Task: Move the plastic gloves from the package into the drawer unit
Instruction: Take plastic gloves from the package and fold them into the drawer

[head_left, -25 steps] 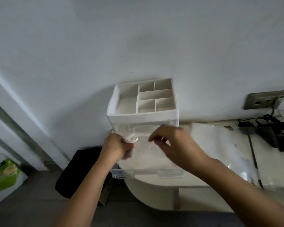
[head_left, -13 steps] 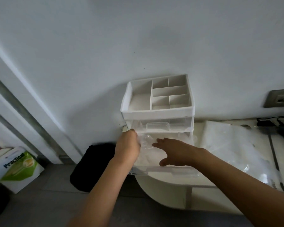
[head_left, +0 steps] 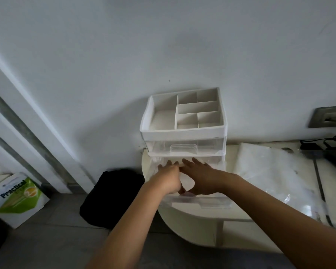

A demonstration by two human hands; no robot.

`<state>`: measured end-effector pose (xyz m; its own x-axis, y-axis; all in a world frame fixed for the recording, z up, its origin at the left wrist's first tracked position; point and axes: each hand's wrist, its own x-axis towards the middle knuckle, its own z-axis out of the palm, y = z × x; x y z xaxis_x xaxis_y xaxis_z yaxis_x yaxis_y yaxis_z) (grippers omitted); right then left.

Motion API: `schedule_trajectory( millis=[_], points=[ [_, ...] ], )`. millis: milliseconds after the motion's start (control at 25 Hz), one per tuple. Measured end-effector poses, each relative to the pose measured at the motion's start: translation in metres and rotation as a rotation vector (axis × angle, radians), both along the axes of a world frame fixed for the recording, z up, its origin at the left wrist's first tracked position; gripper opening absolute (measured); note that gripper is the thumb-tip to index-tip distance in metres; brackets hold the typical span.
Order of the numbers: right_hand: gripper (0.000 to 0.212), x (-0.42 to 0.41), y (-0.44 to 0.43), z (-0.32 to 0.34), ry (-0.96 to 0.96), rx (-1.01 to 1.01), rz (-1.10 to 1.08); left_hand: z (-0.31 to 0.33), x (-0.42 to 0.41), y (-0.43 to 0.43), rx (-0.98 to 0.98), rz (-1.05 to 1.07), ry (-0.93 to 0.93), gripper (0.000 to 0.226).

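Observation:
A white drawer unit (head_left: 183, 133) with a divided top tray stands against the wall on a cream table. Its lower clear drawer (head_left: 198, 201) is pulled out toward me. Thin clear plastic gloves (head_left: 188, 184) lie inside it. My left hand (head_left: 170, 178) and my right hand (head_left: 200, 176) are side by side in the drawer, fingers stretched forward, pressing down on the gloves. The clear glove package (head_left: 275, 175) lies flat on the table to the right of the unit.
The upper clear drawer (head_left: 183, 147) is closed. A wall socket (head_left: 330, 117) with dark cables (head_left: 328, 150) sits at far right. On the floor to the left lie a black bag (head_left: 113, 195) and a green-and-white box (head_left: 17, 197).
Both hands have gone from holding the gloves above the drawer to lying flat inside it, reaching deeper toward the back. The camera view has shifted left.

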<state>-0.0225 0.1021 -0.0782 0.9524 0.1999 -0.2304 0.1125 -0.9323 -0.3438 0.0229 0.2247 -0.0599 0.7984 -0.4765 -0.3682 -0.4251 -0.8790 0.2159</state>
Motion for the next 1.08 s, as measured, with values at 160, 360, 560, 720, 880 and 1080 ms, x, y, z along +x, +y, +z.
schedule_trajectory(
  millis=[160,360,560,720,880,1080],
  points=[
    [0.094,-0.007,0.002,0.005,0.058,0.039,-0.21,-0.007,0.014,-0.008,0.181,0.03,0.071,0.092],
    [0.078,-0.006,0.007,0.016,0.075,0.25,-0.435,-0.003,0.012,-0.012,0.246,0.061,0.129,0.109],
    [0.062,-0.011,0.01,0.008,-0.033,0.374,-0.535,-0.004,0.009,-0.01,0.253,0.053,0.093,0.101],
    [0.043,-0.038,-0.008,0.044,-0.069,0.285,-0.362,0.01,-0.005,-0.01,0.165,0.041,0.07,0.089],
    [0.025,-0.07,-0.044,0.086,-0.171,0.125,-0.311,0.024,-0.015,0.001,-0.082,0.128,-0.046,0.053],
    [0.031,-0.107,-0.128,0.089,-0.101,-0.014,-0.458,0.04,-0.061,-0.024,-0.556,0.047,-0.35,0.031]
  ],
)
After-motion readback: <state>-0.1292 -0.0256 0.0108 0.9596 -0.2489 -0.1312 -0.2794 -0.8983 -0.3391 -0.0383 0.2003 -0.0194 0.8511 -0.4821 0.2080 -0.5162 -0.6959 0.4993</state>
